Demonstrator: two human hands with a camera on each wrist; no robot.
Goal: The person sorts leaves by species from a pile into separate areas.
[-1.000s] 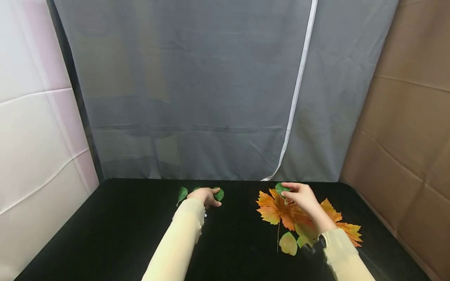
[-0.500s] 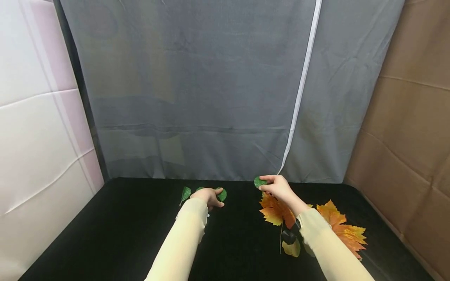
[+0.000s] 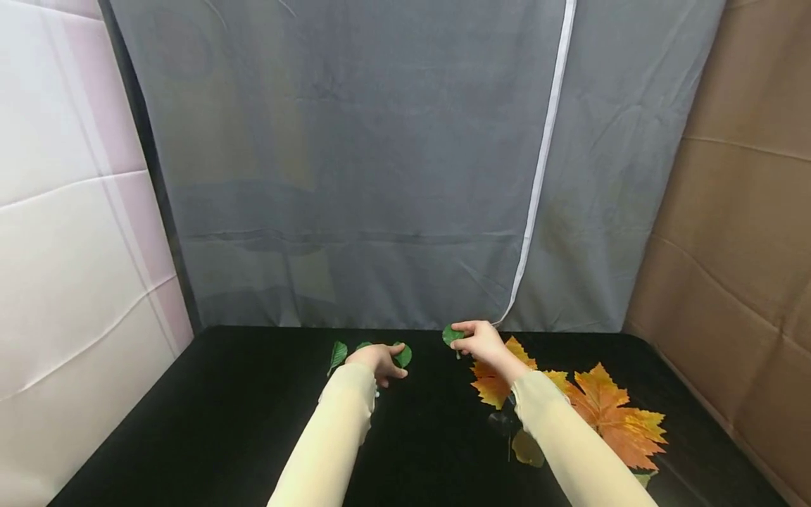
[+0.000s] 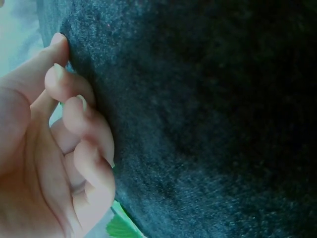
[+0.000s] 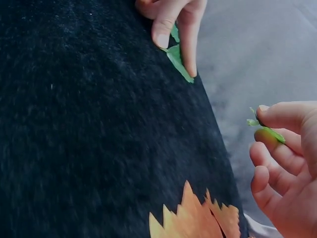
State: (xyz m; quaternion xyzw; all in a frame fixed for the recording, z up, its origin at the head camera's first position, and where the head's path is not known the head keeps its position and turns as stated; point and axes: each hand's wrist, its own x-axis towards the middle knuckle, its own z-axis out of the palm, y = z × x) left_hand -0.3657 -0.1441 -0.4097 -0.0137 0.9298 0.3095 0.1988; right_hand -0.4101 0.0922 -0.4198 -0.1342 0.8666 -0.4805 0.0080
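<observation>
My right hand (image 3: 483, 343) pinches a small green leaf (image 3: 452, 334) between thumb and index finger, above the far part of the black table. In the right wrist view the held leaf (image 5: 273, 134) shows nearly edge-on, the other fingers loosely bent. My left hand (image 3: 378, 362) rests at the table with thumb and index finger spread on either side of another green leaf (image 3: 403, 355), fingertips right at its edges. Just left of that hand lie a toothed green leaf (image 3: 338, 352) and a third one (image 3: 363, 345), mostly hidden behind the hand.
Orange-yellow maple leaves (image 3: 617, 415) lie at the right, partly under my right forearm. A rounded yellowish leaf (image 3: 527, 448) is beside the sleeve. A grey curtain (image 3: 380, 176) hangs behind the black table (image 3: 241, 422); a brown cloth (image 3: 728, 282) borders the right, a white one (image 3: 82, 246) the left.
My right hand has carried its green leaf leftward, away from over the maple leaves and toward my left hand. My left hand has stayed at its leaf.
</observation>
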